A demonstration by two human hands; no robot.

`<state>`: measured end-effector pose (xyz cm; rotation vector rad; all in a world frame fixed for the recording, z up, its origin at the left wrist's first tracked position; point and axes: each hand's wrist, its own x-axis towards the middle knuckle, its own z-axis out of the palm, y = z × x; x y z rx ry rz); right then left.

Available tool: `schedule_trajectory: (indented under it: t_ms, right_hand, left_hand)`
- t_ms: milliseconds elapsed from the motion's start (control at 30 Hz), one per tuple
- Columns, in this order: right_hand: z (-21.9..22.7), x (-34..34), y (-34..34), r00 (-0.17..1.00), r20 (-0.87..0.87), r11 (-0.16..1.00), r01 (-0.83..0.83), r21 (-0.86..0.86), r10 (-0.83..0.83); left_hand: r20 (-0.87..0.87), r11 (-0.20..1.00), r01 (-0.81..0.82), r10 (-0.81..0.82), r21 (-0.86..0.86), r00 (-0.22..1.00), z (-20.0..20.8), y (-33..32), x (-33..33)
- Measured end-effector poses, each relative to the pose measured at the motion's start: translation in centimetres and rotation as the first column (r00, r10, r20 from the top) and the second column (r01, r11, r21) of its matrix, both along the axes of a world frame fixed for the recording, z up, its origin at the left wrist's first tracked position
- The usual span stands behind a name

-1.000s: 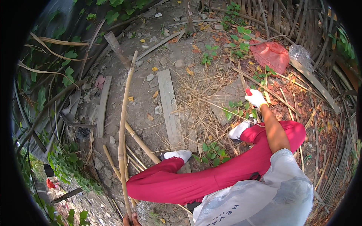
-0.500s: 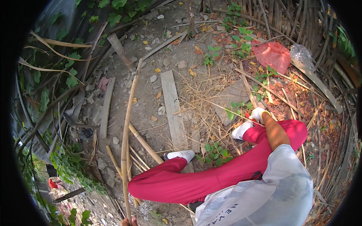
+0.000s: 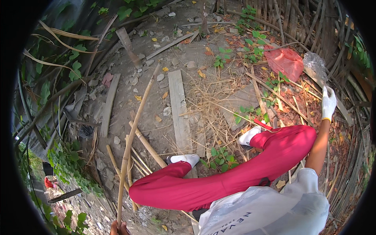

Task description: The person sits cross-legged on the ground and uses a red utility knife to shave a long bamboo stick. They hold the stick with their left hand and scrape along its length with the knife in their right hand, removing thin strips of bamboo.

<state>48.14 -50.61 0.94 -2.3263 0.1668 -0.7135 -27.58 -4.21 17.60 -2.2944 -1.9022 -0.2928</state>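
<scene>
My bare left hand (image 3: 120,227) shows only in part at the bottom edge, its fingers closed on the lower end of a long bamboo pole (image 3: 135,125). The pole slants up and away past my left knee. Off to the right, my right hand (image 3: 328,103) wears a white glove with a yellow cuff. It is open, with thumb and fingers apart and nothing visible in it, in front of a board near the clear plastic bag (image 3: 314,63). A red tool handle (image 3: 263,124) lies by my right foot; the rest of that tool is hard to make out.
A red plastic bag (image 3: 285,62) lies by the slatted fence (image 3: 291,23). Grey planks (image 3: 178,105) and shorter bamboo pieces (image 3: 147,143) lie around my feet, with dry straw (image 3: 207,92) between. Leafy vines (image 3: 74,168) border the left side.
My right hand has let go of the red-handled tool and swung out to the right, away from my foot. The bamboo pole has tilted slightly, still in my left hand.
</scene>
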Motion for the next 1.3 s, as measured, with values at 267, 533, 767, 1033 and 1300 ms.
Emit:
schedule_trajectory:
  t_ms: [267,533,767,1033,1300]
  right_hand:
    - [-27.2,-18.9,-10.0,0.437,-0.863,0.841,0.344,0.419,0.251]
    - [-27.5,-27.1,0.9,0.183,-0.788,0.733,0.292,0.615,0.588]
    - [-26.1,-27.6,2.6,0.172,-0.764,0.72,0.261,0.644,0.621]
    - [-25.0,-28.2,0.8,0.21,-0.778,0.728,0.277,0.628,0.592]
    - [-23.6,-28.9,-2.4,0.284,-0.788,0.728,0.304,0.614,0.546]
  left_hand:
    - [-0.138,0.955,0.294,-0.286,0.036,0.948,8.6,5.4,4.7]
    - [-0.263,0.931,0.342,-0.301,0.128,0.917,17.7,9.2,11.0]
    - [-0.467,0.775,0.559,-0.395,0.293,0.791,21.4,13.2,12.3]
    - [-0.582,0.54,0.716,-0.434,0.442,0.687,26.9,16.8,13.1]
    - [-0.628,0.269,0.863,-0.598,0.429,0.498,32.4,23.7,15.6]
